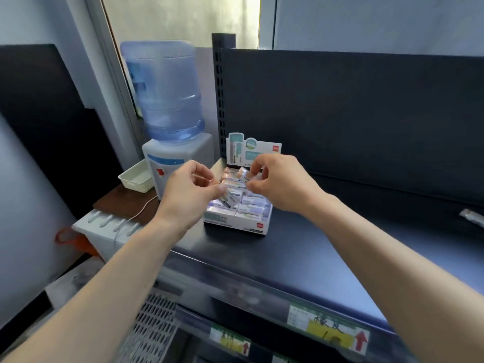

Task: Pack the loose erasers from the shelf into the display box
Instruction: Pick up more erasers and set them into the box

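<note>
Left grip (191, 191): pinching an eraser (230, 201) over box (237, 223);
Right grip (277, 182): pinching second eraser (243, 175);
Risk: we may jam one; box looks full.

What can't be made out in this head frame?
All in the head view:
- Display box fill: the left hand and right hand cover its middle rows, so free slots can't be counted.
- Print on the left-hand eraser and right-hand eraser: blurred and too small.
- Pale object on the shelf: cut off by the right edge and blurred, so I can't tell if it's an eraser.
</note>
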Tool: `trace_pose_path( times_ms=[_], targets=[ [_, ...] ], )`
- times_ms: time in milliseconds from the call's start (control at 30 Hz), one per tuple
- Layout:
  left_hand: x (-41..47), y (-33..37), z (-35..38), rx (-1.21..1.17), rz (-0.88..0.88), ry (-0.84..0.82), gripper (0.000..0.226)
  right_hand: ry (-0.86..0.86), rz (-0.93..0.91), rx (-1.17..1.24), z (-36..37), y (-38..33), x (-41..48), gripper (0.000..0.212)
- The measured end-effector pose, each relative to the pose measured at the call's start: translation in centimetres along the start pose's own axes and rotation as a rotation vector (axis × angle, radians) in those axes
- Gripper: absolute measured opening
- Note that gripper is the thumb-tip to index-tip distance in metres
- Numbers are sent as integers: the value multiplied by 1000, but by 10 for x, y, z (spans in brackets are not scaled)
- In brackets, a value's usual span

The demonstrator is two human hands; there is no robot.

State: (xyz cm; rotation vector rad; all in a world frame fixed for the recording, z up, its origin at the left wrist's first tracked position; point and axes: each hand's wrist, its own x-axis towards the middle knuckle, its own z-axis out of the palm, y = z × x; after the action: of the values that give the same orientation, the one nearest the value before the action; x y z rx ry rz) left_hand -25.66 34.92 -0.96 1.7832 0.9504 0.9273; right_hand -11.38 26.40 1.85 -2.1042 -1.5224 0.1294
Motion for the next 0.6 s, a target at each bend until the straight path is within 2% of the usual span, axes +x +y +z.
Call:
trace_pose_path(
  times_ms=[333,467,600],
  targets=[
    [21,-24,-14,108,-20,-210,17,-131,81,-179,27,-21,18,19],
    [24,-28,-15,128,-24,-215,21,-132,105,-238,31,-24,20,17],
    [24,-29,-19,127,-7,-318,19,-143,126,-247,28,-26,20,19]
  ],
)
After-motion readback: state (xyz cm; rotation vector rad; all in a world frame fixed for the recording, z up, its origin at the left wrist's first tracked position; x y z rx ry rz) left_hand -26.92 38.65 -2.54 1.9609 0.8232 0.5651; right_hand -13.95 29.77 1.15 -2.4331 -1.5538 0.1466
